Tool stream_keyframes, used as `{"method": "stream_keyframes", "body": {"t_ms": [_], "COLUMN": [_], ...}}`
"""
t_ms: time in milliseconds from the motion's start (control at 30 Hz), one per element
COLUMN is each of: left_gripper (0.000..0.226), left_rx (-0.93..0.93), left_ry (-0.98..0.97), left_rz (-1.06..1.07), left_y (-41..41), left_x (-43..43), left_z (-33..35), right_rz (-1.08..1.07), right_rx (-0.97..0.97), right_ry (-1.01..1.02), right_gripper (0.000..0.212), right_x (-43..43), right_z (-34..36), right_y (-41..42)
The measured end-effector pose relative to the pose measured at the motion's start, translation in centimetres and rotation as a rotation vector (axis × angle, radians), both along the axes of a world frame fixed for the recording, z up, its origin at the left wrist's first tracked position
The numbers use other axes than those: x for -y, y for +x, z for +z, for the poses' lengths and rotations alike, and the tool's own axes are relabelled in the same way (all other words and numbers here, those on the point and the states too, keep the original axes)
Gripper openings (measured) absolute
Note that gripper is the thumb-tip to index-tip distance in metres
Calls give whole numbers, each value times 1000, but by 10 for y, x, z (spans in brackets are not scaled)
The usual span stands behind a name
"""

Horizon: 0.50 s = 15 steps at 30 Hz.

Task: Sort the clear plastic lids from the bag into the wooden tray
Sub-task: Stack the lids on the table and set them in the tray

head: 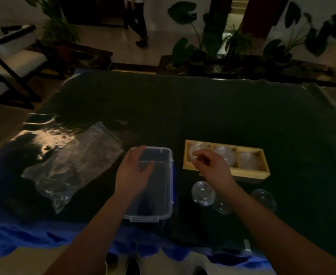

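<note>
The scene is very dim, and fine detail is lost. The left hand [135, 171] hovers over the far left corner of a clear lidded box [163, 195], fingers spread and relaxed, gripping nothing; whether its fingertips touch the lid cannot be told. The right hand [212, 165] is above the near left corner of the wooden tray [248, 173], fingers curled together as if pinching. Whether it actually grips a lid is hard to make out, since clear plastic and glare blend there. The hand covers part of the tray's left compartment, where a pale lid [195, 149] shows just beyond the fingers. The middle compartment lid [223, 153] and right compartment lid [248, 160] lie beyond and to the right of that hand. On the dark bench [183, 108] just left of the right wrist sits a loose lid [203, 193]. A second lid [222, 205] is partly hidden under the forearm, and a third lid [264, 197] lies to the right of it. Well to the left of the left hand lies the crumpled clear bag [74, 165]; faint round shapes near its lower end may be lids, but this is unclear. A blue cloth [24, 235] hangs over the bench's near edge below both forearms. Beyond the bench, plants [185, 46] and a walker's legs [140, 20] are blurred and cut off at the top.
</note>
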State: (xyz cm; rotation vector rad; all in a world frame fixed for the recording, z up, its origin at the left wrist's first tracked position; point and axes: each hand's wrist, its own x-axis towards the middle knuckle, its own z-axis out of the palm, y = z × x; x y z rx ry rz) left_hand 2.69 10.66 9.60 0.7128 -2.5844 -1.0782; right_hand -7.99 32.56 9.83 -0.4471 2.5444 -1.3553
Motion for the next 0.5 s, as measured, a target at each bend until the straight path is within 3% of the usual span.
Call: {"method": "stream_keyframes", "body": {"t_ms": [133, 267, 500], "left_gripper": [30, 29, 89], "left_rx": [39, 19, 441], "left_ry": [-15, -11, -135], "left_rz": [-118, -281, -476], "left_y": [-15, -29, -59], "left_x": [-49, -94, -150], "left_z": [-10, -29, -89], "right_rz": [-176, -285, -290], "right_rx": [23, 109, 164], "right_ry": [30, 131, 335], "right_gripper": [20, 15, 12], "right_x": [-62, -122, -170], "right_z": [-22, -54, -94], "right_y": [11, 20, 38]}}
